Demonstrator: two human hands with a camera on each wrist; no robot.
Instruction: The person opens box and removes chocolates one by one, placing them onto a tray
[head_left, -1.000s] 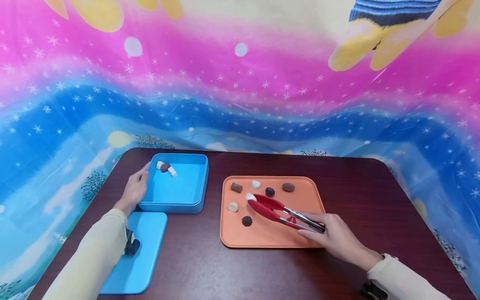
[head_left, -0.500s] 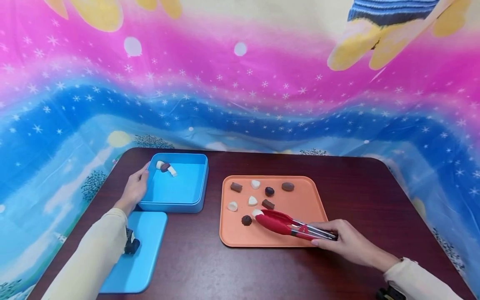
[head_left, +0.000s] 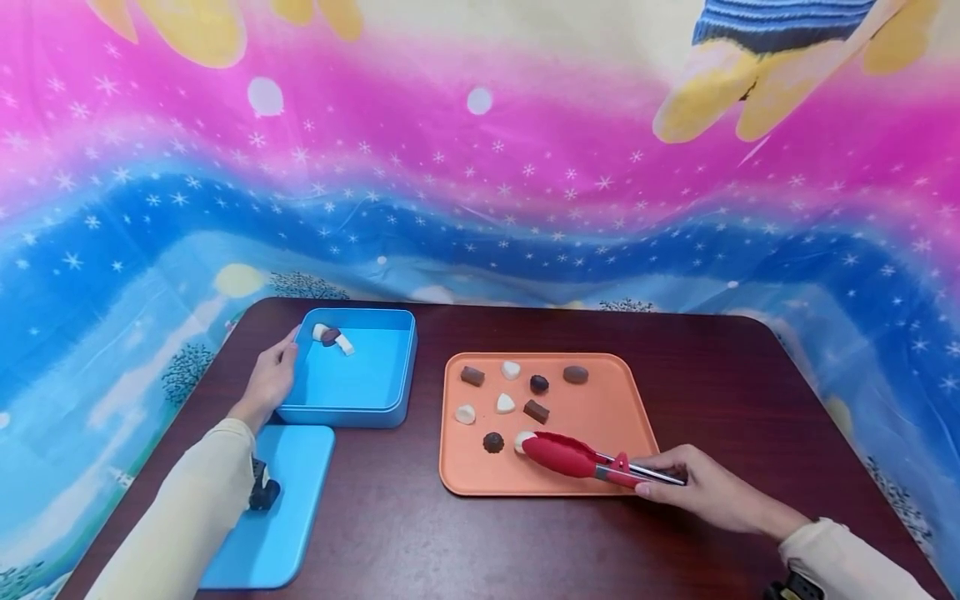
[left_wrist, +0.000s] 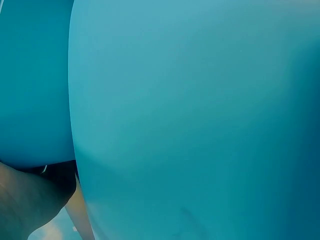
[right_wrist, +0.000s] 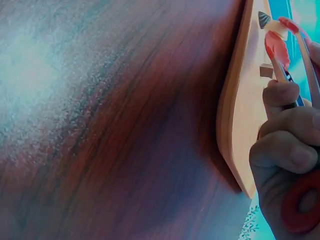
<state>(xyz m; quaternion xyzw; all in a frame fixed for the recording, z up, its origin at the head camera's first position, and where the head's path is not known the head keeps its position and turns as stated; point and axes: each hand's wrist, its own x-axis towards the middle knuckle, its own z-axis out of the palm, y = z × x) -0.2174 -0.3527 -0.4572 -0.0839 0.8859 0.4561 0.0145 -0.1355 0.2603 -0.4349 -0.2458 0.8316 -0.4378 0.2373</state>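
My right hand (head_left: 716, 492) holds metal tongs with red tips (head_left: 562, 454) over the front of the orange tray (head_left: 592, 479). A cream-coloured chocolate (head_left: 521, 442) sits at the end of the tongs; in the right wrist view the red tips lie on either side of this cream chocolate (right_wrist: 276, 29). Close to its left is a dark ridged chocolate (head_left: 492, 442). My left hand (head_left: 266, 379) rests along the outer left wall of a blue box (head_left: 360, 408), fingers stretched out. Inside the box, white and brown pieces (head_left: 332, 337) lie in the far left corner.
Several more chocolates lie on the tray, among them a brown block (head_left: 536, 411), a white triangular piece (head_left: 505, 403) and a brown oval (head_left: 575, 374). A flat blue lid (head_left: 292, 508) lies in front of the box, under the left forearm. A printed cloth (head_left: 480, 167) hangs behind the table.
The tongs have moved from the white triangular piece toward the tray's front right, their tips drawn together at the cream chocolate. The left hand and the box have stayed put.
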